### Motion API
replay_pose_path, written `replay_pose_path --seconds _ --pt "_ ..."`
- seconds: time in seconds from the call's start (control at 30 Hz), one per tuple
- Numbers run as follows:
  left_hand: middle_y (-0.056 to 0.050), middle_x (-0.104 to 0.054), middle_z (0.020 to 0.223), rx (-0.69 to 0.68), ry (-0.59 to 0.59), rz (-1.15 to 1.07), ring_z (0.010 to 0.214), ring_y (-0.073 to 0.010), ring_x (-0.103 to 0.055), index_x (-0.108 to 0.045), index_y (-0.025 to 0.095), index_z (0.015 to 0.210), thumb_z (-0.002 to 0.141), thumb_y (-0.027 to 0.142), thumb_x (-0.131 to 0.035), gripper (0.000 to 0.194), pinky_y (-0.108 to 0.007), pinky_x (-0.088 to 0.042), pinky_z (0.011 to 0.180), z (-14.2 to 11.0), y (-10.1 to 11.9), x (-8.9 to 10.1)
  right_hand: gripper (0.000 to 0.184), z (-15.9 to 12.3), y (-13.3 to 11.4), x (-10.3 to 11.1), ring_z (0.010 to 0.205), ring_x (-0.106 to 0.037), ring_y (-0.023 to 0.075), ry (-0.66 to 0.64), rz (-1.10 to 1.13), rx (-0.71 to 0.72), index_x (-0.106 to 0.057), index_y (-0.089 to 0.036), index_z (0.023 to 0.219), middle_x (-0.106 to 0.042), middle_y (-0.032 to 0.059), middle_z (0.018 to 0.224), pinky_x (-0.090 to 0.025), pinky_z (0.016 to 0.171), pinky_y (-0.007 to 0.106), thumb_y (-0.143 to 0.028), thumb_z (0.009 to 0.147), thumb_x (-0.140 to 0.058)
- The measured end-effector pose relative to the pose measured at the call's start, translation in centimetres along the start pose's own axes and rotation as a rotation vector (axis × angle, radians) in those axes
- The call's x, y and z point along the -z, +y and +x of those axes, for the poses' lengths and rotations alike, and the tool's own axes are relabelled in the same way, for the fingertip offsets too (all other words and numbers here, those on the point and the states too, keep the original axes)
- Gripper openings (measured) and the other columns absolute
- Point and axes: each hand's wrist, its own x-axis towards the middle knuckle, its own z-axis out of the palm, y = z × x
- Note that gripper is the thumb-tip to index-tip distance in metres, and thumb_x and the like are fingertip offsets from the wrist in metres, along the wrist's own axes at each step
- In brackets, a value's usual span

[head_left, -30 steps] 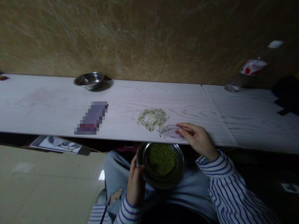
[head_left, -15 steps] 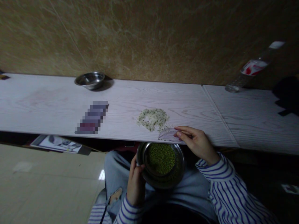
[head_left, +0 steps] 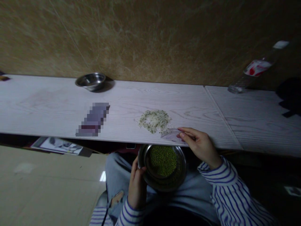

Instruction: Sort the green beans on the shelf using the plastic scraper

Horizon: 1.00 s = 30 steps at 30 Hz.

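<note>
My left hand (head_left: 137, 187) grips the left rim of a metal bowl (head_left: 180, 180) held over my lap, just below the table's front edge. Green mung beans (head_left: 163, 160) cover part of the bowl's bottom. Between thumb and fingers, my right hand (head_left: 198, 142) pinches a clear plastic protractor (head_left: 171, 134), a curved see-through piece lying low over the table near its front edge. Just beyond the protractor spreads a pile of white rice-like grains mixed with green beans (head_left: 154, 121).
On the pale wood-grain table (head_left: 127, 110), a small metal bowl (head_left: 91, 82) stands at the back left, near a pixelated flat object (head_left: 93, 119). A plastic bottle (head_left: 256, 68) and a dark item (head_left: 290, 95) are at the right. A wall (head_left: 141, 40) rises behind.
My right hand with the protractor has drawn slightly toward the table's front edge, away from the pile, then shifted a little right. My left hand and the bowl stay in place.
</note>
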Motion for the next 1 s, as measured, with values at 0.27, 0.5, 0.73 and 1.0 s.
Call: replay_pose_path --seconds 0.27,0.5,0.73,1.0 --pt "-0.009 -0.067 0.131 0.008 -0.001 -0.007 0.137 -0.0353 -0.048 -0.064 0.023 0.127 0.074 0.034 -0.071 0.055 -0.049 -0.032 0.115 0.15 -0.04 -0.13 0.033 -0.11 0.03 -0.02 0.082 -0.078 0.0259 0.012 0.01 -0.001 -0.078 -0.015 0.105 -0.081 0.0125 0.091 -0.064 0.077 0.039 -0.041 0.085 -0.069" --pt "-0.009 -0.068 0.13 0.035 0.005 0.003 0.134 -0.0355 -0.051 -0.064 0.024 0.127 0.073 0.036 -0.071 0.056 -0.047 -0.038 0.11 -0.01 0.12 -0.14 0.034 0.2 0.29 -0.12 0.084 -0.078 0.0259 0.041 0.001 -0.015 -0.078 -0.016 0.103 -0.081 0.0121 0.091 -0.064 0.08 0.04 -0.042 0.084 -0.07" --pt "-0.009 -0.068 0.131 0.014 -0.001 0.007 0.136 -0.035 -0.049 -0.063 0.024 0.131 0.075 0.034 -0.069 0.057 -0.048 -0.036 0.112 0.24 -0.09 0.24 0.038 0.48 0.38 0.41 0.083 -0.078 0.0266 0.077 0.03 -0.023 -0.078 -0.016 0.102 -0.081 0.0126 0.091 -0.064 0.075 0.039 -0.048 0.082 -0.072" --pt "-0.01 -0.066 0.135 0.011 -0.009 0.017 0.135 -0.0346 -0.05 -0.061 0.023 0.134 0.076 0.034 -0.068 0.059 -0.046 -0.038 0.11 0.26 -0.13 0.52 0.038 0.09 0.23 0.14 0.082 -0.078 0.0267 0.054 0.011 -0.012 -0.078 -0.015 0.103 -0.08 0.0133 0.09 -0.064 0.075 0.039 -0.047 0.083 -0.071"
